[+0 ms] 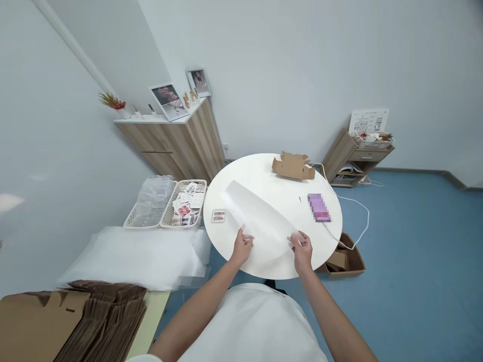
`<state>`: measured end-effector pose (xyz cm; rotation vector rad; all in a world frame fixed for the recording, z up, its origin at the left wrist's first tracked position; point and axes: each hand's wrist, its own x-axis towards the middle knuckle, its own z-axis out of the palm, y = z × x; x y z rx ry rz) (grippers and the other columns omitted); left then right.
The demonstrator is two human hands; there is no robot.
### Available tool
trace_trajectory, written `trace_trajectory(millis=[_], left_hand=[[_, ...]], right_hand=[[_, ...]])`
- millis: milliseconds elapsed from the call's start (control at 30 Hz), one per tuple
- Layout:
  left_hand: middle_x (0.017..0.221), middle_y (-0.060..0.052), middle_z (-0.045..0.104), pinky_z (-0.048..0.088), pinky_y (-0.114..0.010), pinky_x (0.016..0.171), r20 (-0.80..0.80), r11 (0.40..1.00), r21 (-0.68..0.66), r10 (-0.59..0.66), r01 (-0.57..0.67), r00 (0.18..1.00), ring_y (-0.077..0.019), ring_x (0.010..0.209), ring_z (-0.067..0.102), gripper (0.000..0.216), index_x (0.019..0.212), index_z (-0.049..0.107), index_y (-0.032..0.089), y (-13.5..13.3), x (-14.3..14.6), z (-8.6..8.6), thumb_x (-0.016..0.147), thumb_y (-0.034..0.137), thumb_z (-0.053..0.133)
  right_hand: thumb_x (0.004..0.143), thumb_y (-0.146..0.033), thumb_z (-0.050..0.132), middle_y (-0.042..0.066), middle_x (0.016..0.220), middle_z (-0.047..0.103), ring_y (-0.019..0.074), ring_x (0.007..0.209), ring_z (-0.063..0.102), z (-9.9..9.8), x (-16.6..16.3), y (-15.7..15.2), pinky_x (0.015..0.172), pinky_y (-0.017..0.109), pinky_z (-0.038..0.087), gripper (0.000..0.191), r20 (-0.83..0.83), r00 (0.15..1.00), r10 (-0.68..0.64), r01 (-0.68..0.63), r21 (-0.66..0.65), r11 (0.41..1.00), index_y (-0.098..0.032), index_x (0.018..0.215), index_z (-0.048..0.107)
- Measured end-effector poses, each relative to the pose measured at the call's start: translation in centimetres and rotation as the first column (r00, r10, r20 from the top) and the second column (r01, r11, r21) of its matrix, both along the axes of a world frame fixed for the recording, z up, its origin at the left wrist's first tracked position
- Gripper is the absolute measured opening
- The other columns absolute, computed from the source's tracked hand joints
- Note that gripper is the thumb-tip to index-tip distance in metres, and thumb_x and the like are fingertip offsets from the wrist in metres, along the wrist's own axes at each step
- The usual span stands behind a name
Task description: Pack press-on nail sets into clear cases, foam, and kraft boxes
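A thin translucent white sheet lies across the round white table. My left hand pinches the sheet's near left corner. My right hand pinches its near right corner. Both hands are closed on the sheet's near edge, close to the table's front rim. A small packet with dark dots lies on the table to the left of the sheet. A purple flat object rests to the right, and a folded cardboard box sits at the far side.
Two white baskets with packets stand left of the table. A stack of white sheets and flat cardboard blanks lie on a bench at the lower left. An open carton sits on the blue floor beside a white cable.
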<state>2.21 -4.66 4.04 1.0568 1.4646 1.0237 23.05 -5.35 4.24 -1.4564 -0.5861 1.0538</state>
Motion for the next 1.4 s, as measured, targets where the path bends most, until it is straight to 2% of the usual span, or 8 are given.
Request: trace_trajectory(millis=[167, 433, 600, 833, 1033, 1133, 1233, 1400], left_hand=[[0.089, -0.005, 0.059, 0.045, -0.023, 0.064, -0.135, 0.989, -0.039, -0.15, 0.146, 0.98, -0.0068, 0.059, 0.054, 0.063, 0.131, 0.022, 0.019, 1.1, 1.0, -1.0, 0.074, 0.015, 0.048], [0.097, -0.008, 0.053, 0.044, -0.025, 0.065, -0.361, 0.991, -0.119, -0.097, 0.057, 0.927, -0.0099, 0.067, 0.054, 0.066, 0.131, 0.021, 0.017, 3.0, 0.5, -3.0, 0.072, 0.018, 0.05], [0.096, -0.008, 0.053, 0.042, -0.028, 0.072, -0.455, 0.987, -0.124, -0.15, 0.104, 0.878, -0.0146, 0.078, 0.055, 0.066, 0.13, 0.022, 0.014, 2.9, -0.3, -4.2, 0.071, 0.019, 0.051], [0.099, -0.009, 0.052, 0.04, -0.033, 0.079, -0.551, 0.971, -0.091, -0.233, 0.22, 0.801, -0.0193, 0.092, 0.051, 0.061, 0.129, 0.024, 0.014, 3.3, -1.0, -4.7, 0.073, 0.019, 0.048], [0.12, -0.014, 0.041, 0.036, -0.039, 0.087, -0.704, 0.974, 0.031, -0.138, 0.225, 0.697, -0.0256, 0.111, 0.04, 0.054, 0.126, 0.029, 0.015, 3.5, -1.7, -4.2, 0.076, 0.025, 0.047], [0.126, -0.012, 0.039, 0.029, -0.043, 0.093, -0.757, 0.922, 0.048, -0.217, 0.383, 0.617, -0.0274, 0.117, 0.033, 0.049, 0.122, 0.037, 0.019, 2.9, -1.6, -3.6, 0.075, 0.025, 0.049], [0.131, -0.009, 0.038, 0.019, -0.046, 0.099, -0.756, 0.818, 0.009, -0.371, 0.575, 0.54, -0.028, 0.122, 0.028, 0.044, 0.116, 0.044, 0.024, 2.0, -1.1, -3.2, 0.073, 0.027, 0.052], [0.135, -0.009, 0.032, 0.009, -0.05, 0.101, -0.721, 0.774, 0.013, -0.432, 0.633, 0.542, -0.0297, 0.127, 0.02, 0.05, 0.117, 0.045, 0.026, 1.2, -0.5, -3.6, 0.068, 0.027, 0.057]], right_hand=[[0.061, -0.039, 0.061, 0.003, 0.083, 0.056, 0.015, 0.066, 0.059, -1.8, 4.1, -0.9, 0.057, 0.026, 0.047, 0.045, 0.076, 0.989, 0.124, -0.112, -0.14, 0.984, -0.018, 0.099, 0.049], [0.067, -0.034, 0.045, 0.001, 0.073, 0.057, 0.0161, 0.063, 0.056, -4.8, 3.7, -2.7, 0.059, 0.027, 0.042, 0.031, 0.386, 0.862, 0.329, -0.195, -0.347, 0.918, -0.018, 0.093, 0.051], [0.068, -0.028, 0.042, 0.0, 0.073, 0.058, 0.0162, 0.067, 0.055, -4.9, 2.6, -3.6, 0.058, 0.025, 0.038, 0.03, 0.533, 0.712, 0.457, -0.195, -0.475, 0.858, -0.02, 0.096, 0.05], [0.072, -0.029, 0.042, 0.0, 0.073, 0.057, 0.0164, 0.068, 0.055, -4.4, 1.3, -4.0, 0.057, 0.025, 0.037, 0.033, 0.584, 0.585, 0.563, -0.152, -0.603, 0.783, -0.021, 0.104, 0.045], [0.072, -0.029, 0.045, 0.008, 0.097, 0.054, 0.0232, 0.093, 0.05, -4.1, 0.4, -4.1, 0.074, 0.033, 0.04, 0.041, 0.764, 0.386, 0.517, -0.126, -0.511, 0.85, -0.019, 0.111, 0.043], [0.071, -0.023, 0.046, 0.009, 0.11, 0.05, 0.0247, 0.103, 0.045, -4.0, -0.2, -3.9, 0.084, 0.036, 0.036, 0.04, 0.809, 0.257, 0.529, -0.2, -0.491, 0.848, -0.021, 0.111, 0.046], [0.07, -0.021, 0.047, 0.008, 0.118, 0.046, 0.0249, 0.111, 0.039, -3.9, -0.8, -3.1, 0.089, 0.037, 0.032, 0.043, 0.809, 0.167, 0.564, -0.276, -0.511, 0.814, -0.022, 0.113, 0.045], [0.071, -0.02, 0.047, 0.009, 0.123, 0.043, 0.025, 0.115, 0.036, -3.8, -1.4, -1.2, 0.092, 0.038, 0.028, 0.042, 0.792, 0.055, 0.608, -0.35, -0.556, 0.754, -0.022, 0.113, 0.046]])
